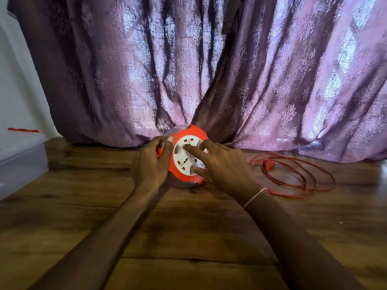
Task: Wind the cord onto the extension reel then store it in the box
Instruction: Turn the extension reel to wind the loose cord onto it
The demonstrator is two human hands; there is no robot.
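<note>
Orange reel (180,158): left hand (149,162) grips, right hand (226,164) splayed.

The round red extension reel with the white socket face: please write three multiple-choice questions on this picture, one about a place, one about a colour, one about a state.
1. Where does the loose red cord lie? A) on the wooden floor, right of the round red extension reel with white socket face; B) on a shelf; C) on a hook.
2. What colour is the patterned cloth curtain? A) green; B) purple; C) yellow.
3. How is the cord? A) fully wound; B) knotted in a ball; C) loose in loops.
Key: 1 A, it lies on the floor beside the reel; 2 B, purple folds hang behind the reel; 3 C, open loops lie outside the reel.
</note>
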